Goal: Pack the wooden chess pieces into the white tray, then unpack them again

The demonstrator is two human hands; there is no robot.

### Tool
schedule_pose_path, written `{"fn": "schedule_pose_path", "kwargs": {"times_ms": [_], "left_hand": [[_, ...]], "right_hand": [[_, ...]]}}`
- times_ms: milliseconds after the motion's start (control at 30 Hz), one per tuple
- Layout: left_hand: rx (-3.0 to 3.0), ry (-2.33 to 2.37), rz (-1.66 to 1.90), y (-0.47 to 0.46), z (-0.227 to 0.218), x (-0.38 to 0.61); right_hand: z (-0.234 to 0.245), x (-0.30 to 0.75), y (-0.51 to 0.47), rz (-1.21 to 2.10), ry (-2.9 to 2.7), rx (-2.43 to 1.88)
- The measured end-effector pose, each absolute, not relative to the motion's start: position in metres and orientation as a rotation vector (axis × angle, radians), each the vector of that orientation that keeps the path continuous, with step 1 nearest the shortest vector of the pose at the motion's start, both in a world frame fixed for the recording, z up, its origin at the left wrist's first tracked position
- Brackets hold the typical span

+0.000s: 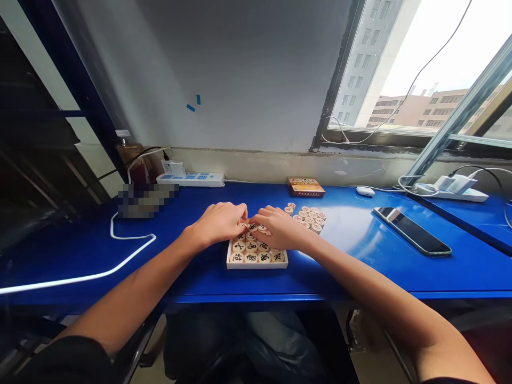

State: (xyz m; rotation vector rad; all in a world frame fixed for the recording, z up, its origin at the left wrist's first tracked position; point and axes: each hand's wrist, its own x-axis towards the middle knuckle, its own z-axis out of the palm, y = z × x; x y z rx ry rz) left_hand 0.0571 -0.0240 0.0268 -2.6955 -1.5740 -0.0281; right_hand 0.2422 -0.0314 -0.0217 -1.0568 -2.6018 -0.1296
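Bare forearms (132,293) reach over the blue table (200,282) to a wooden tray (256,265) of xiangqi pieces (251,257) near its front edge. The left hand (219,223) and right hand (276,226) curl together above the tray's far end, any grip hidden; loose pieces (308,218) lie just beyond.
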Motion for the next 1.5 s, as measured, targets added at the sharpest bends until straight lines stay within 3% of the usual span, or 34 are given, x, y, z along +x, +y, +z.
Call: {"fn": "schedule_pose_path", "kwargs": {"times_ms": [167,400,533,867,1200,1500], "left_hand": [[-2.73,-1.596,-0.117,-0.02,0.029,0.051],[-3.19,-1.548,-0.771,-0.009,0.025,0.045],[-3.26,-1.465,-0.878,-0.008,0.021,0.047],[-2.827,-1.376,-0.312,-0.015,0.015,0.061],[-2.784,-1.649,0.279,0.005,0.034,0.025],[-2.946,-1.683,0.294,0.012,0.033,0.015]], "right_hand": [[-0.022,0.242,-0.032,-0.106,-2.585,-1.077],[-0.019,0.241,-0.034,-0.088,-2.354,-0.928],[-0.016,0.237,-0.037,-0.067,-2.268,-0.802],[0.005,0.297,-0.004,-0.264,-1.795,-1.126],[0.005,0.281,-0.019,-0.122,-2.083,-1.15],[-0.022,0.26,-0.015,-0.07,-2.331,-1.322]]}}
